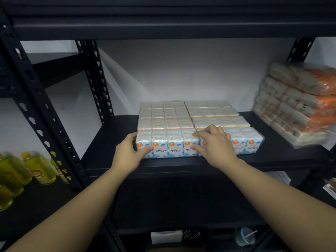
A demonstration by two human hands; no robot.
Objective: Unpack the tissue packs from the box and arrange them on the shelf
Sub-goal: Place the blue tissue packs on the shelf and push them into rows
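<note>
Two rows of tissue packs lie flat on the black shelf [112, 142], running front to back, touching side by side. The front left pack [167, 145] sits at the shelf's front edge, its printed face reading "fragrance free mini tissue". The left hand [127, 153] grips this pack at its left end, thumb across the front face, fingers curled round the side. The right hand [216, 144] grips at the seam where this pack meets the front right pack [243, 142], fingers curled over the top, thumb pressed on the front. Behind them further packs [181, 113] fill both rows back towards the white wall. A taller stack of orange-edged packs [294, 104] stands at the right end of the same shelf, apart from the rows, blurred. Yellow bottles [27, 171] stand on the neighbouring rack to the left, lower down. A lidded cup with a straw [244, 235] sits on a lower level
</note>
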